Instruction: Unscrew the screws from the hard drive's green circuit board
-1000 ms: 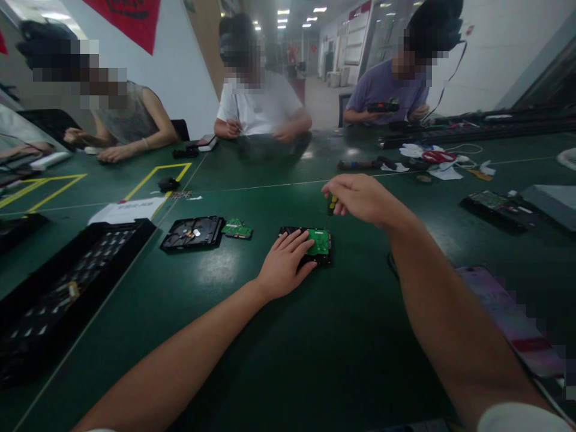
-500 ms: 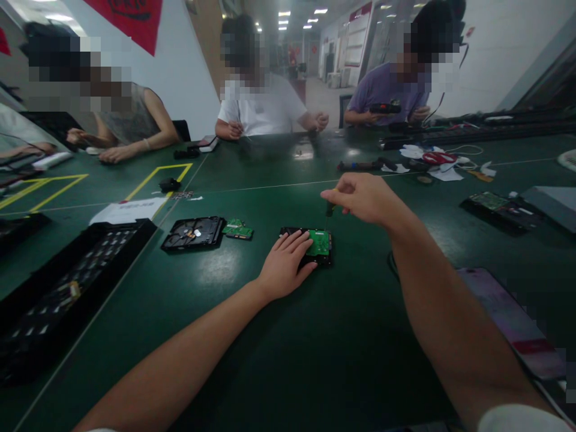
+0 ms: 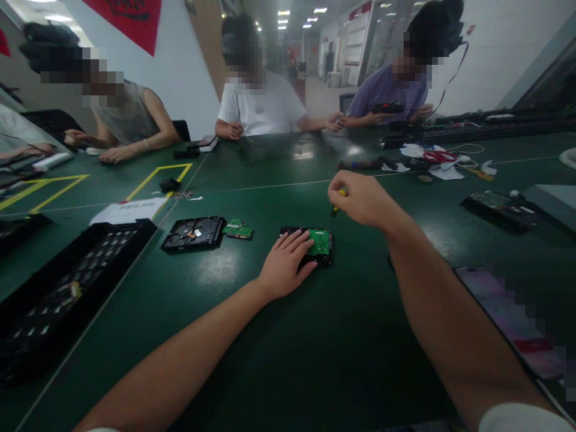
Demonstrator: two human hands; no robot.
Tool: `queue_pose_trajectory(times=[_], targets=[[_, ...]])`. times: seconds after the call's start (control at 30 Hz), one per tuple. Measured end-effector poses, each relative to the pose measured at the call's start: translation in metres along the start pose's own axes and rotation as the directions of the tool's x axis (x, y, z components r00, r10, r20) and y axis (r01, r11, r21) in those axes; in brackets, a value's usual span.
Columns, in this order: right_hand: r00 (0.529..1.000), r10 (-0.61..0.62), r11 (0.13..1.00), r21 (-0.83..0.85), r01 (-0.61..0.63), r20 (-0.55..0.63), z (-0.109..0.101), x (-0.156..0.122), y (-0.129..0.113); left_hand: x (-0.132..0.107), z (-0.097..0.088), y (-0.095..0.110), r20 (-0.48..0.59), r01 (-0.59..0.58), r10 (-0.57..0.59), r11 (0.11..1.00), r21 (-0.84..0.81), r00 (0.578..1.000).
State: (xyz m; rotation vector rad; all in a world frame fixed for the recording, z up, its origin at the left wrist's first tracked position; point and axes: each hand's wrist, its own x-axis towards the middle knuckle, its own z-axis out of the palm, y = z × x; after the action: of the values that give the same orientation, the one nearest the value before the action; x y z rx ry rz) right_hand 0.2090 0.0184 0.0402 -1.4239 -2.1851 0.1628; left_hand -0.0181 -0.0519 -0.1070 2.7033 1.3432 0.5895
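Observation:
My left hand (image 3: 287, 267) lies with fingers stretched out across a hard drive (image 3: 330, 255), covering its left part. The thumb rests along the near edge. On the uncovered side of the drive shows a green circuit board (image 3: 320, 241). A small screwdriver with a yellow and dark handle (image 3: 333, 211) is gripped in my right hand (image 3: 355, 197), held above the drive's far right corner. Its thin shaft points down at that corner; whether the tip sits in a screw is too small to tell.
Left of the drive lie loose green circuit boards (image 3: 238, 229) and an opened drive casing (image 3: 193, 233). A long black tray (image 3: 121, 264) stands further left. Another drive (image 3: 497, 210) and a phone (image 3: 508, 318) lie at right. Several people sit across the green table (image 3: 279, 360).
My right hand has shifted slightly right and turned, tilting the screwdriver and showing more yellow on its handle. My left hand stays put. Opposite, the white-shirted person's hand has moved right.

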Motion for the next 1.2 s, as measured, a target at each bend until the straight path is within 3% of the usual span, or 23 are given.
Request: queue_pose_trajectory(times=[0.17,0.43,0.73,1.0,1.2], targets=[[0.997,-0.026,0.990,0.139,0.016,0.073,0.002,0.000,0.004,0.000,0.000,0.001,-0.003,0.000,0.000,1.000,-0.003,1.000],[0.967,0.080,0.898,0.404,-0.176,0.242,0.002,0.001,0.002,0.000,0.000,0.000,0.002,-0.001,0.001,1.000,-0.001,1.000],[0.986,0.080,0.967,0.227,-0.113,0.148,-0.008,0.000,0.009,-0.001,0.000,-0.001,-0.004,0.001,-0.001,1.000,-0.002,1.000],[0.984,0.048,0.965,0.246,-0.089,0.171,-0.009,-0.004,-0.004,0.000,-0.002,0.002,0.000,0.002,-0.002,1.000,-0.006,1.000],[0.989,0.095,0.978,0.174,-0.113,0.110,-0.005,-0.002,0.000,0.000,-0.001,0.001,0.001,0.004,-0.004,1.000,-0.012,1.000]])
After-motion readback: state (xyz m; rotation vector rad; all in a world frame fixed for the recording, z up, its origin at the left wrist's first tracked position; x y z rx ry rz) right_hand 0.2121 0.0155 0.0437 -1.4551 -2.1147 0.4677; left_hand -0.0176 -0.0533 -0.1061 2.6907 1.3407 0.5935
